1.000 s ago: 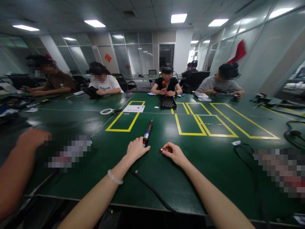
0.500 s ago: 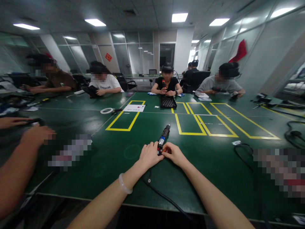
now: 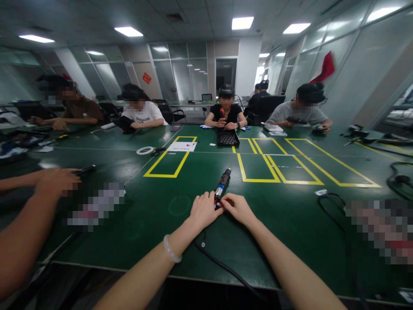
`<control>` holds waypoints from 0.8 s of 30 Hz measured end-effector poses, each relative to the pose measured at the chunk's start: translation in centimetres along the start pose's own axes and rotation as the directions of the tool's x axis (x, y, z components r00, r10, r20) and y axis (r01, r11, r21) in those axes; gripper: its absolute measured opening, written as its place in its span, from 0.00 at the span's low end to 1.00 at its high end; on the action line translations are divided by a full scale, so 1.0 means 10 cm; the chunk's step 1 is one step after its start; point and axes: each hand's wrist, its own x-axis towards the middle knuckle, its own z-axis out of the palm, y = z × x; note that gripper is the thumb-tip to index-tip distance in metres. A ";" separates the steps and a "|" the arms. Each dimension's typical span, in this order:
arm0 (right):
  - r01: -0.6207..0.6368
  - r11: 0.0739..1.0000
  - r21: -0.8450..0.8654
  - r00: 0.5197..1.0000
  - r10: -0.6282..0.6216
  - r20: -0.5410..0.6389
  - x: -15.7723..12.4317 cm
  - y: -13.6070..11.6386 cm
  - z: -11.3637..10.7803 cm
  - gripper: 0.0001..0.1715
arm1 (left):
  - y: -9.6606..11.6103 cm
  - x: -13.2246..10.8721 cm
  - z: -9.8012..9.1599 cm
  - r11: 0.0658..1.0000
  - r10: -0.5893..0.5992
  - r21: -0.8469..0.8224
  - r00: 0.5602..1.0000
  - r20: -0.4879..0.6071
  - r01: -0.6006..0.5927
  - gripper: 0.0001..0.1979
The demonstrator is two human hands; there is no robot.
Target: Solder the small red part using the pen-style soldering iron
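Note:
An electric screwdriver (image 3: 222,183) lies on the green table, its thin bit pointing away from me. Its housing looks opened, with blue, silver and red parts showing inside. My left hand (image 3: 204,212) is closed over the rear end from the left and holds it down. On the right, my right hand (image 3: 238,208) pinches at the same rear end, close to small red parts; whatever sits between its fingertips is too small to make out. From beneath my left hand a black cable (image 3: 222,268) with a small metal ring runs to the table's near edge.
Yellow tape outlines (image 3: 166,175) mark the table (image 3: 155,241) ahead. A paper sheet (image 3: 182,147) and a white coil (image 3: 145,150) lie beyond. A co-worker's hand (image 3: 58,183) is at left, near a dark tool (image 3: 87,170). Across sits a person with a black tray (image 3: 228,138).
My right fingers have shifted slightly at the screwdriver's rear, and the orange-red piece seen beside them is less visible. At left, the co-worker's hands have moved rightward with the dark tool.

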 end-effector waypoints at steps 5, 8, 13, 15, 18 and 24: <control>-0.041 0.999 0.030 0.999 0.042 -0.028 0.00 0.00 0.01 0.10 | 0.04 -0.01 0.00 0.999 -0.033 0.016 0.999 -0.004 0.033 0.24; -0.042 0.998 0.042 0.998 0.044 -0.049 0.00 0.03 0.00 0.10 | 0.05 0.01 -0.02 0.999 -0.046 0.008 0.999 -0.003 0.046 0.23; -0.075 0.996 0.041 0.994 0.078 -0.079 0.00 0.13 -0.07 0.10 | -0.04 0.10 -0.05 0.999 -0.043 0.019 0.999 0.007 0.042 0.25; -0.088 0.995 0.054 0.993 0.091 -0.073 0.00 0.15 -0.08 0.10 | -0.15 0.16 -0.05 0.998 -0.055 0.020 0.998 0.020 0.054 0.26; -0.082 0.995 0.054 0.995 0.085 -0.056 0.00 0.17 -0.08 0.10 | -0.39 0.26 -0.04 0.995 -0.091 0.032 0.995 0.043 0.090 0.28; -0.057 0.998 0.037 0.997 0.059 -0.041 -0.01 0.19 -0.05 0.09 | -1.06 0.50 -0.06 0.983 -0.170 0.086 0.983 0.072 0.163 0.31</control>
